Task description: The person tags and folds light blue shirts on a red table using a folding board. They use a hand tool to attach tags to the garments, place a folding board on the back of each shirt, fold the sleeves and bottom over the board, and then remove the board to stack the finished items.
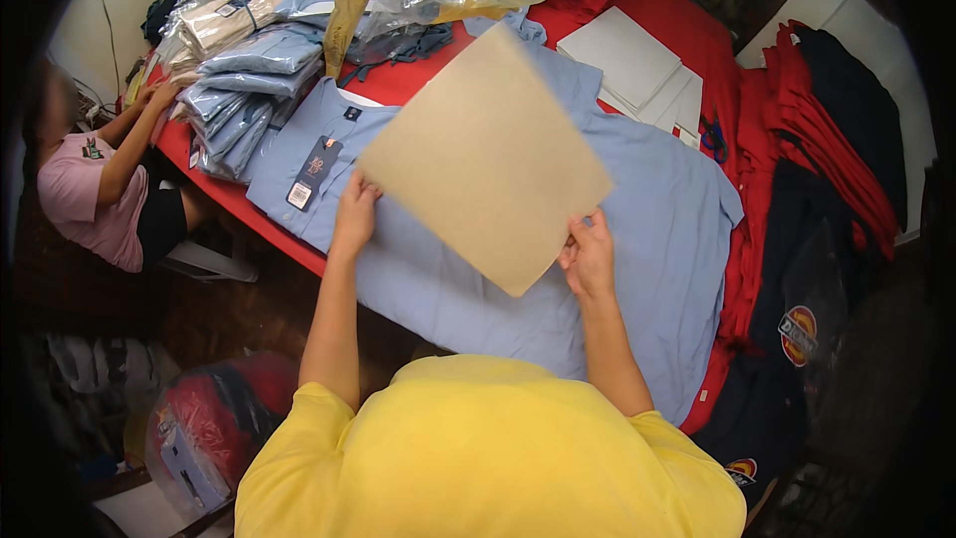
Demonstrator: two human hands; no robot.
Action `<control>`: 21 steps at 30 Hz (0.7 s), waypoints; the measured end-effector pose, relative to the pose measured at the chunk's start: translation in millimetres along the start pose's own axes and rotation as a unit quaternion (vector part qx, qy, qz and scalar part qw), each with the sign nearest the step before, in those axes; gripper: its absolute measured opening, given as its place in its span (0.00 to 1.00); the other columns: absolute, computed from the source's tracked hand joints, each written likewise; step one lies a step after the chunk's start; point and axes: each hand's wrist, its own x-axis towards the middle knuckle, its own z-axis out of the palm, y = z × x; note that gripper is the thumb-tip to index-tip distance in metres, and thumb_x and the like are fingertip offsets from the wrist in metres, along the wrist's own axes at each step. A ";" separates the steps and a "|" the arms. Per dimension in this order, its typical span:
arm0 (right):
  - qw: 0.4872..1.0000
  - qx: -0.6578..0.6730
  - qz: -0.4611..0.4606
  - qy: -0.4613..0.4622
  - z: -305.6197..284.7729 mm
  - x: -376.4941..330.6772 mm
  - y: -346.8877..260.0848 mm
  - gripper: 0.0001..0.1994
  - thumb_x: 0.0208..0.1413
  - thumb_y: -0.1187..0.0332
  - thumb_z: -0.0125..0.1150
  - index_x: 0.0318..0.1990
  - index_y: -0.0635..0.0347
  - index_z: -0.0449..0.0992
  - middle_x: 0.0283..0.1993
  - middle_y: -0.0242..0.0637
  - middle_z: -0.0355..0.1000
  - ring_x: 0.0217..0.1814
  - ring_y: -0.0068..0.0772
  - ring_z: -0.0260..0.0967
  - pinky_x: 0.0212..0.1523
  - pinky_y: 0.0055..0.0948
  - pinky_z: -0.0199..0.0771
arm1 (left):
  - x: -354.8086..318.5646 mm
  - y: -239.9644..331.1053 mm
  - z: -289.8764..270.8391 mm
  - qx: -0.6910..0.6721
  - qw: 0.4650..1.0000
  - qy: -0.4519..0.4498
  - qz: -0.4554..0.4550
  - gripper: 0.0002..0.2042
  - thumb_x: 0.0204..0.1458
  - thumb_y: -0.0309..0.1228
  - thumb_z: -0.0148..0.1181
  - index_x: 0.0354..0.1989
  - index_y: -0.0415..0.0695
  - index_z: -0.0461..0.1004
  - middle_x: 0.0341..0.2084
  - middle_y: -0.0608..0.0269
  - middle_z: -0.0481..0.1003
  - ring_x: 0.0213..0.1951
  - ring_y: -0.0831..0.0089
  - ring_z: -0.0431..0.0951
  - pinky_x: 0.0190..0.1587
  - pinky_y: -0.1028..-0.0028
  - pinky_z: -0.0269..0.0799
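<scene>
A light blue shirt [657, 229] lies spread flat, back up, on the red table [637, 10]. Over its middle I hold a tan cardboard sheet [483, 154], tilted like a diamond. My left hand [355, 214] grips the sheet's left corner, close to the shirt's collar and its dark hang tag [313, 171]. My right hand [588, 254] pinches the sheet's lower right edge.
Folded light blue shirts [244, 85] in clear bags are piled at the table's far left. White boards [622, 55] lie at the back. Red and dark garments [817, 139] are stacked on the right. Another person in pink [95, 194] sits at the left end.
</scene>
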 end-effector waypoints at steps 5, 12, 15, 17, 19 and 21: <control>0.979 -0.201 -0.032 0.009 15.2 7.3 17.1 0.09 0.62 0.72 0.46 0.47 0.67 0.61 0.29 0.41 0.72 0.15 0.22 0.62 0.14 0.21 0.63 | -9.9 27.0 -24.6 0.058 0.998 -0.008 -0.018 0.18 0.60 0.25 0.44 0.58 0.34 0.65 0.55 0.50 0.70 0.54 0.66 0.72 0.57 0.70 0.65; 0.959 -0.278 -0.050 0.015 25.1 15.8 15.6 0.11 0.61 0.74 0.48 0.49 0.70 0.62 0.26 0.40 0.73 0.12 0.23 0.62 0.14 0.22 0.64 | -47.7 10.1 62.1 0.438 0.856 -0.088 0.261 0.21 0.53 0.31 0.58 0.57 0.44 0.70 0.59 0.50 0.64 0.62 0.50 0.61 0.64 0.57 0.55; 0.953 -0.298 -0.046 0.018 33.7 15.2 8.7 0.12 0.60 0.75 0.49 0.50 0.71 0.63 0.26 0.40 0.74 0.13 0.23 0.64 0.14 0.23 0.65 | -46.3 4.8 87.0 0.500 0.818 -0.052 0.281 0.25 0.53 0.38 0.59 0.60 0.47 0.67 0.63 0.51 0.59 0.66 0.48 0.53 0.66 0.47 0.47; 0.953 -0.299 -0.041 0.016 34.5 15.9 8.9 0.13 0.60 0.75 0.51 0.51 0.71 0.63 0.26 0.39 0.74 0.13 0.23 0.65 0.14 0.24 0.65 | -38.6 -2.4 90.3 0.524 0.803 -0.024 0.282 0.28 0.53 0.44 0.59 0.62 0.49 0.65 0.64 0.51 0.58 0.67 0.48 0.51 0.65 0.42 0.42; 0.954 -0.296 -0.035 0.019 35.5 16.0 5.6 0.15 0.59 0.76 0.52 0.52 0.71 0.63 0.27 0.39 0.75 0.13 0.24 0.65 0.15 0.23 0.66 | -29.8 -8.2 92.7 0.541 0.794 -0.010 0.277 0.30 0.53 0.49 0.57 0.63 0.50 0.64 0.65 0.52 0.56 0.68 0.48 0.50 0.65 0.38 0.39; 0.957 -0.290 -0.023 0.013 32.8 14.9 6.0 0.17 0.58 0.76 0.53 0.54 0.72 0.62 0.27 0.39 0.75 0.14 0.24 0.66 0.15 0.23 0.66 | -28.0 -12.2 94.1 0.555 0.790 -0.015 0.258 0.31 0.53 0.52 0.55 0.63 0.50 0.64 0.66 0.54 0.56 0.68 0.48 0.50 0.64 0.37 0.37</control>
